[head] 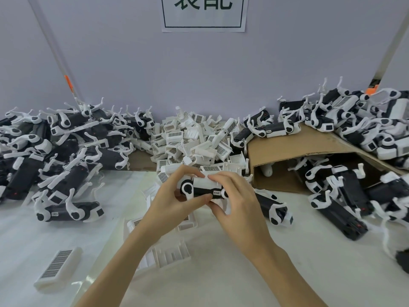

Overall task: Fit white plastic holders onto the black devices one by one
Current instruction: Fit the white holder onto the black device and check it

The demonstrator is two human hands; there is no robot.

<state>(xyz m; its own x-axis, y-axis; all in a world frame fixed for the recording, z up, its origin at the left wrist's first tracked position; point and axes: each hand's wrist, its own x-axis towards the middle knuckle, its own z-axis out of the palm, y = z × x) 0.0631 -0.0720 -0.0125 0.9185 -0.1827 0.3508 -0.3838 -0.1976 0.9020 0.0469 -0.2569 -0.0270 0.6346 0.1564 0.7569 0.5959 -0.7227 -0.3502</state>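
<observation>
Mid-frame, left hand [177,196] and right hand [234,196] both clamp one device [204,191], holder [207,181] going on — fitted-looking piles left and right, loose holders [194,138] heaped centre, many remain.

1. Black plastic device [204,191] held in the hands: black body, white round end pieces with black centres, small white label with dark print.
2. White plastic holder pile [194,138]: white, with black-and-white gridded panels.
3. Brown cardboard sheet [294,147]: plain tan.
4. White paper sign [203,13]: dark green characters and border.
5. Pale lilac wall [155,69].
</observation>
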